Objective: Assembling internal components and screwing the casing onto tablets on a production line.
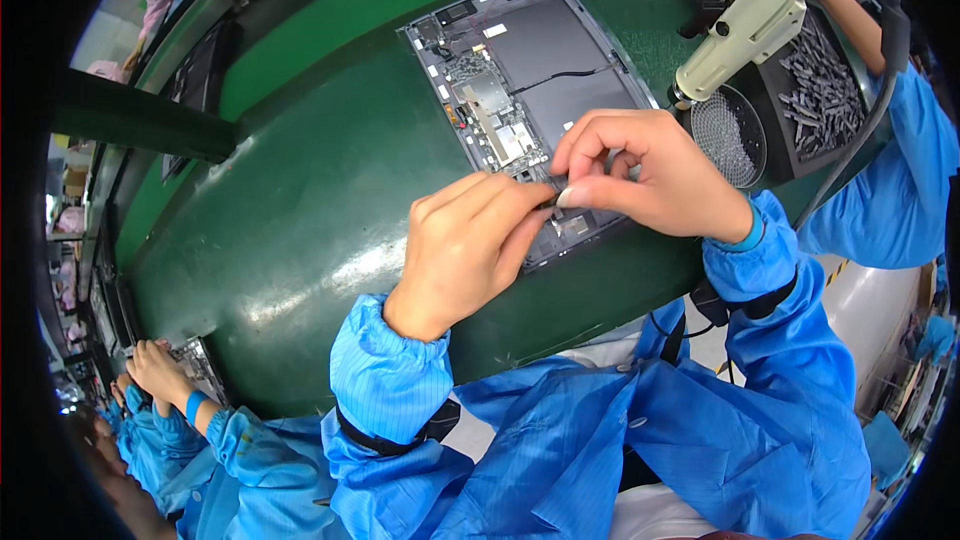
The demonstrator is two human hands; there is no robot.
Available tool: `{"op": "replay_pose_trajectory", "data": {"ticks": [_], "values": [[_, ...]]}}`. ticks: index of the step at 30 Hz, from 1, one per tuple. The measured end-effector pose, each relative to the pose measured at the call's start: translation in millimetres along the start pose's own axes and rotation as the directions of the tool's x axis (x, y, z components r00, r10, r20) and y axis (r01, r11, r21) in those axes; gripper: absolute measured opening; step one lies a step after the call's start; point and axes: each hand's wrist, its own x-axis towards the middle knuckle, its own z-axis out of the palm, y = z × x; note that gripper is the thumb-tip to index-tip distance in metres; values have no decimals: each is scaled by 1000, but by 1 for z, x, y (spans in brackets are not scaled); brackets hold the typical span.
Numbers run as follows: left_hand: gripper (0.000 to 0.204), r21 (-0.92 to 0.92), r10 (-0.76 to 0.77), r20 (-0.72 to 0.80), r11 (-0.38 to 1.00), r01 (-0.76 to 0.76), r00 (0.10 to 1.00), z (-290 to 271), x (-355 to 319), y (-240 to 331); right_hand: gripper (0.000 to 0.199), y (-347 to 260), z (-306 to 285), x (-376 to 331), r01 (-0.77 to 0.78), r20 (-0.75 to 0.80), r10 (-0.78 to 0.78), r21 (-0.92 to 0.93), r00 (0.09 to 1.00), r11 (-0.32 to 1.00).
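An opened tablet-like device [560, 35] lies on the green bench in front of me, its circuit board [480, 90] and large dark flat panel exposed. A black cable crosses that panel. My left hand [465, 235] and my right hand [650, 170] meet over the device's near end. Both are closed in a pinch, fingertips almost touching. Between them is a small dark piece, largely hidden by the fingers, so I cannot make out its kind. The spot on the device beneath the fingertips is also covered.
A cream gun-shaped tool [745, 32] on a thick hose hangs at the right. Below it stand a round dish [765, 145] of small clear bits and a black tray [785, 125] of dark parts. Co-workers' blue sleeves [880, 200] show at right and lower left; a dark post [150, 115] juts in.
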Motion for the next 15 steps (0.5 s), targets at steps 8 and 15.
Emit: {"op": "replay_pose_trajectory", "data": {"ticks": [8,15], "values": [[23,201,62,69,977,-75,996,-2,1,4,18,1,-12,-6,-351,248,310,142,918,926],[26,79,3,127,997,-13,992,0,3,-1,8,9,-20,-7,-127,323,145,-78,935,989]]}}
